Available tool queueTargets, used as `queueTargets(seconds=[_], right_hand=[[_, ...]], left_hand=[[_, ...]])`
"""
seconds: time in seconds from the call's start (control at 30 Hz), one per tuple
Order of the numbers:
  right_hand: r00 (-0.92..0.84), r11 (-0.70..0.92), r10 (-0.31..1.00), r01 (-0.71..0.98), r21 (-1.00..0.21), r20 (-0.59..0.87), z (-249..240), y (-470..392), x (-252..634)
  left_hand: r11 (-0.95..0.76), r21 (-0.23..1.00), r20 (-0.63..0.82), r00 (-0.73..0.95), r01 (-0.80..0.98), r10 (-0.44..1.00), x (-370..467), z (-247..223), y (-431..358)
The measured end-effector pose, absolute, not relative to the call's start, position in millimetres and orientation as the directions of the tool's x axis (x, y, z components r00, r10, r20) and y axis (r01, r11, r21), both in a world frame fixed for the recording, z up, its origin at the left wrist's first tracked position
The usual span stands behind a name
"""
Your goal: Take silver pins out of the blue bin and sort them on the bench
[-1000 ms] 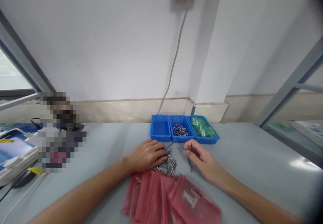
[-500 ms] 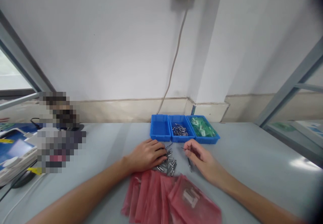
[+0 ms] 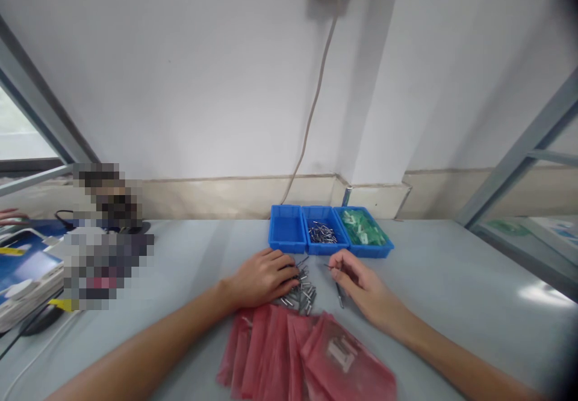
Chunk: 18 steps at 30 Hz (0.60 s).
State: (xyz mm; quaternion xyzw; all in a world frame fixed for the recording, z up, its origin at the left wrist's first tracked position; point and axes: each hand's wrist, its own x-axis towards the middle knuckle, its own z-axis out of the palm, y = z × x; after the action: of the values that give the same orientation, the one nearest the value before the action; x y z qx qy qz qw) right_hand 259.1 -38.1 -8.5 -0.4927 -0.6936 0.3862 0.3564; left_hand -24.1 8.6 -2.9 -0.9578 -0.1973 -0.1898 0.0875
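Observation:
My left hand [image 3: 264,277] lies palm down at the left side of a pile of small metal pins [image 3: 304,292], its fingers resting on some of them. To the right of the pile, my right hand [image 3: 354,277] pinches a thin metal pin [image 3: 329,266] between thumb and fingers. Another dark pin [image 3: 339,295] is just below those fingertips. Nearer to me, a fanned row of red plastic bags [image 3: 275,353] lies on the table; the rightmost bag [image 3: 361,371] shows light-coloured parts inside.
Behind my hands stand an empty blue bin [image 3: 287,247], a blue bin of metal pins [image 3: 321,248] and a blue bin with green bags [image 3: 370,250]. At the left are a blurred-out person [image 3: 108,238], white power strips [image 3: 36,289] and cables.
My hands and the pins have hardly moved. At the far left edge, part of another person's hand has come further into view.

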Motion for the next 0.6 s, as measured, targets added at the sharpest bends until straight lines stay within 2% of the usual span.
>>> queueTargets(seconds=[0.6], right_hand=[[-0.269, 0.201, 0.958, 0.392, -0.898, 0.097, -8.6, -39.1, 259.6]], left_hand=[[-0.905, -0.086, 0.395, 0.848, 0.416, 0.352, -23.8, -3.7, 8.7]])
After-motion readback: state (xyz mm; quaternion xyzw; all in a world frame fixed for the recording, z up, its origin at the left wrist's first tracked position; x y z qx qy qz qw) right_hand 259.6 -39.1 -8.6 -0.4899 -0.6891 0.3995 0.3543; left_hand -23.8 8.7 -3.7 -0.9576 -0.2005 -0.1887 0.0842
